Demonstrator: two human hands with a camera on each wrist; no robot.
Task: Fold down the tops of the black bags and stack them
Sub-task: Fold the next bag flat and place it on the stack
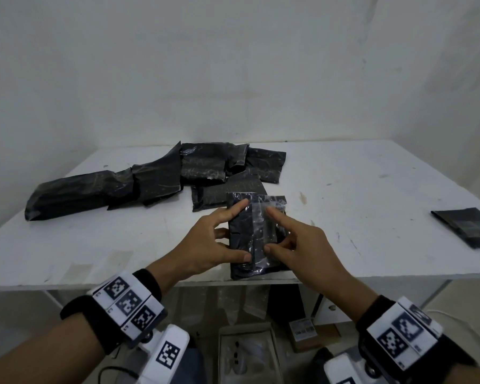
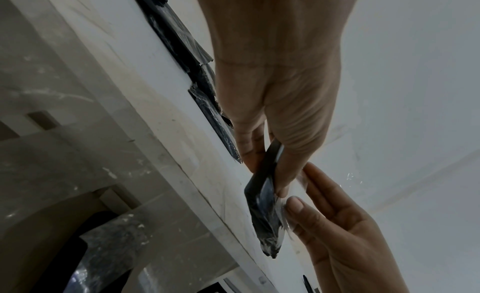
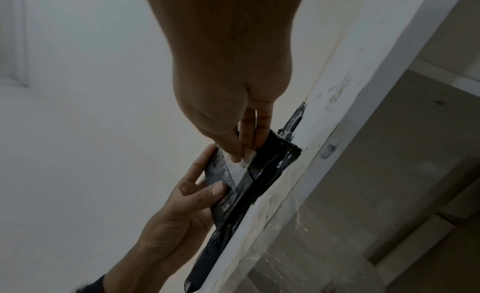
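A black bag [image 1: 241,239] with a clear flap [image 1: 262,231] lies at the front edge of the white table [image 1: 372,189]. My left hand [image 1: 244,230] grips its left side, thumb near the bottom and forefinger near the top. My right hand [image 1: 268,230] pinches the clear flap between thumb and forefinger. In the left wrist view the bag [image 2: 262,215] is lifted slightly off the table between my left hand [image 2: 272,170] and right hand [image 2: 298,194]. The right wrist view shows my right hand [image 3: 241,151] pinching the flap on the bag [image 3: 262,174].
A loose pile of several black bags [image 1: 178,173] spreads across the back left of the table. One flat folded black bag [image 1: 466,225] lies at the right edge. Under the table stand cardboard boxes [image 1: 302,331] and a tray [image 1: 247,353].
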